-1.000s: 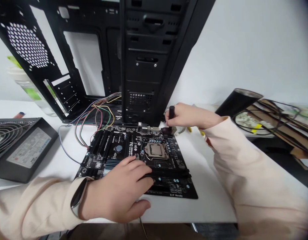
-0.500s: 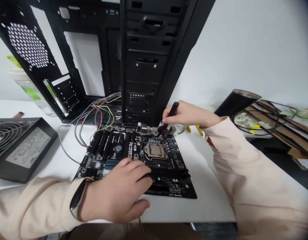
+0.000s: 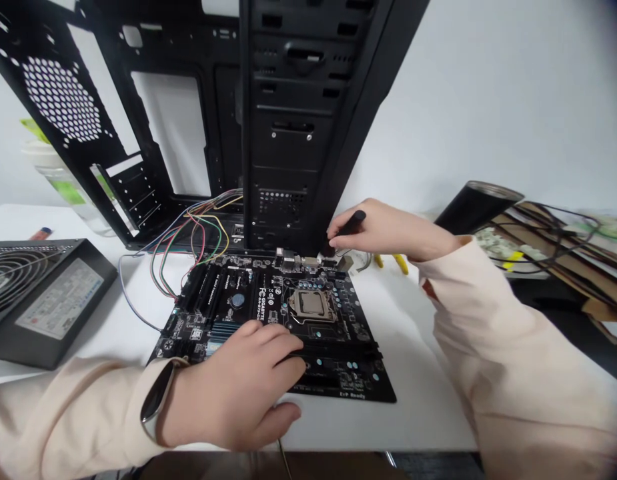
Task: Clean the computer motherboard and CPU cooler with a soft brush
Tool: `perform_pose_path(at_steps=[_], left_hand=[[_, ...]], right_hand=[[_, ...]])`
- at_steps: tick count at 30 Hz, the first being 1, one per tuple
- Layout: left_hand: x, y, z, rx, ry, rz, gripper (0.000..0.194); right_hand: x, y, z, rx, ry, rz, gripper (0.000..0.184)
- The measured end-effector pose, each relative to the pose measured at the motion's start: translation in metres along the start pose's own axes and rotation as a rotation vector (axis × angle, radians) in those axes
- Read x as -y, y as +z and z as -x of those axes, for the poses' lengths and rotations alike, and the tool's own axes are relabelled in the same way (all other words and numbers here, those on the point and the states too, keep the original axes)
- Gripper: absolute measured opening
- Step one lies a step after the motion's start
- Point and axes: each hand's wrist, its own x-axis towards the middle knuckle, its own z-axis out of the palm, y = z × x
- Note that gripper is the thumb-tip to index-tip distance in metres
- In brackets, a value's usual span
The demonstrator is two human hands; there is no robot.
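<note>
A black motherboard (image 3: 345, 383) lies flat on the white table, with a silver processor (image 3: 311, 304) in its socket. My left hand (image 3: 241, 387) rests palm down over the board's near edge, fingers loosely together and outstretched, gripping nothing. At the board's far right corner, my right hand (image 3: 381, 229) pinches a small black brush (image 3: 354, 221) by its handle. The brush is tilted; its bristle end is near the metal ports along the back edge and partly hidden by the fingers. Coloured wires (image 3: 161, 260) run onto the board's left side.
A black computer case (image 3: 293, 160) stands open just behind the board. To the left sits a power supply (image 3: 63, 300) with a fan grille; a clear bottle (image 3: 71, 187) is behind it. On the right are yellow-handled tools (image 3: 399, 263), a black cylinder (image 3: 475, 205) and tangled cables (image 3: 553, 230).
My right hand has shifted slightly right and back with the brush, whose handle now leans further over and whose bristles have moved off the board's corner toward the ports. My left hand stays put.
</note>
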Motion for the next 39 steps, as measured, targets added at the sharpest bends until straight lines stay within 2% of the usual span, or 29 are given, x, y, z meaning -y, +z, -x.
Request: perform_pose_path(at_steps=[5, 9, 11, 16, 19, 24, 28, 30, 35, 39], left_hand=[[-0.001, 0.001, 0.001, -0.001, 0.006, 0.007, 0.028], [-0.001, 0.001, 0.002, 0.000, -0.006, 0.007, 0.029], [0.000, 0.001, 0.001, -0.001, -0.008, 0.008, 0.030], [0.002, 0.002, 0.001, -0.003, -0.003, -0.001, 0.031], [0.002, 0.002, 0.001, 0.000, -0.003, -0.012, 0.030], [0.001, 0.002, 0.001, 0.015, -0.005, -0.016, 0.030], [0.000, 0.000, 0.001, 0.030, -0.015, -0.010, 0.029], [0.000, 0.000, 0.001, 0.032, -0.017, -0.007, 0.029], [0.001, 0.001, 0.001, 0.011, -0.009, -0.013, 0.029], [0.001, 0.004, 0.001, -0.019, 0.011, -0.028, 0.027]], right_hand=[[0.005, 0.001, 0.000, 0.113, -0.013, 0.080, 0.017], [0.003, 0.002, -0.001, 0.045, 0.017, 0.191, 0.019], [0.006, 0.000, 0.002, 0.035, 0.002, 0.146, 0.019], [0.025, 0.000, 0.011, 0.143, -0.095, -0.077, 0.023], [0.028, 0.003, 0.009, 0.168, -0.132, -0.082, 0.023], [0.023, 0.004, 0.003, 0.299, 0.046, 0.113, 0.015], [0.025, -0.002, 0.007, 0.342, 0.285, 0.341, 0.015], [0.025, -0.006, 0.011, 0.353, 0.326, 0.359, 0.017], [0.021, -0.015, 0.017, 0.318, 0.044, 0.010, 0.030], [0.024, -0.014, 0.018, 0.295, 0.000, -0.095, 0.039]])
